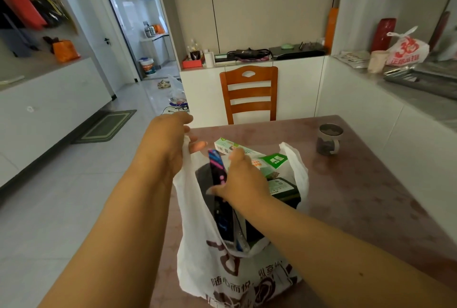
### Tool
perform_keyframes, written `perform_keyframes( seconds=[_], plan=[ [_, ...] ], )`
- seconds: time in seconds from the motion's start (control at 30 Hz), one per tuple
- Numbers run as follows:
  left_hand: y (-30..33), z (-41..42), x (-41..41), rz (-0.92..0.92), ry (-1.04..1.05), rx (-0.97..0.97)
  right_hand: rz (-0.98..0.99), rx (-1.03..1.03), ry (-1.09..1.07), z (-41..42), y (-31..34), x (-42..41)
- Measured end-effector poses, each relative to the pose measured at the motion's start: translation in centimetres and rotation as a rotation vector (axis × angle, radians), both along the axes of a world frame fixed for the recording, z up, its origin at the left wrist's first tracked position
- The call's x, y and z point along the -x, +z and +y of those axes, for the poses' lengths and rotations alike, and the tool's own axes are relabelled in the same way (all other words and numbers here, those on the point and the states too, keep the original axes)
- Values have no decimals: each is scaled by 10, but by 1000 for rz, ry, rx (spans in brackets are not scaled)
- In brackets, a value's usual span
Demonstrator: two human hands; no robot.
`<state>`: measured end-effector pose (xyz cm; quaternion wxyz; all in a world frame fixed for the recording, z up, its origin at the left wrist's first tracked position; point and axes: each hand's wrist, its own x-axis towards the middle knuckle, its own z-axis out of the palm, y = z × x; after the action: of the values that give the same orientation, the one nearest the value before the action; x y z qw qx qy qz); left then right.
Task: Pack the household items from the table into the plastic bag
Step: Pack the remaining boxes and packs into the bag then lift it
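The pinkish-brown surface [358, 184] takes up most of the right side, and the white plastic bag [197, 246] sits at its near left edge, mouth open toward the camera. The left hand [170, 139] has its fingers curled round the bag's left handle, pulling it up and outward so the opening stays wide. The right hand [243, 179] is right over the mouth, gripping a dark slim package with pink and blue print [217, 166] — long axis running roughly up and away, lower end already down among the dark stuff inside. So the bag lies straight below that hand, and I'd guess the next move is just pushing it down along its length. A green-and-white box [249, 157] pokes out the far side of the bag. Only a grey mug [329, 139] is left further out — nearer the right hand.
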<state>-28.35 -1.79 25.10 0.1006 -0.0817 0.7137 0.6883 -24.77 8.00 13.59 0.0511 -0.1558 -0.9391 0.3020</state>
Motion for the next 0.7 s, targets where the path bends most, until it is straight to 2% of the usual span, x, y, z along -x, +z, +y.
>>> perform_keyframes(
  seconds=[0.03, 0.1, 0.13, 0.2, 0.27, 0.37, 0.43, 0.5, 0.6, 0.7],
  plan=[
    [0, -2, 0, -5, 11, -16, 135, -1, -1, 2, 2, -2],
    [-2, -6, -2, -6, 25, -44, 340, -133, 135, 8, 1, -5],
    [-3, -7, -3, 1, 20, -65, 325, -195, 231, 10, 0, -6],
    [-4, -7, -5, 18, -5, -102, 127, -267, 354, 10, -6, -8],
    [-8, -7, -7, 42, -21, -117, 22, -128, 342, 14, -8, -9],
    [-17, -5, -8, 54, -37, -188, 153, 258, 238, 30, 8, -11],
    [-23, 0, -10, 30, -77, -300, 262, 354, 149, 45, 22, -10],
    [-28, 8, -13, 11, -120, -334, 373, 348, 62, 63, 31, -7],
    [-32, 20, -10, 47, -187, -155, 452, 364, -43, 90, 30, -3],
    [-23, 22, -12, 193, -212, 303, 523, 445, -158, 116, 24, -2]
  ],
)
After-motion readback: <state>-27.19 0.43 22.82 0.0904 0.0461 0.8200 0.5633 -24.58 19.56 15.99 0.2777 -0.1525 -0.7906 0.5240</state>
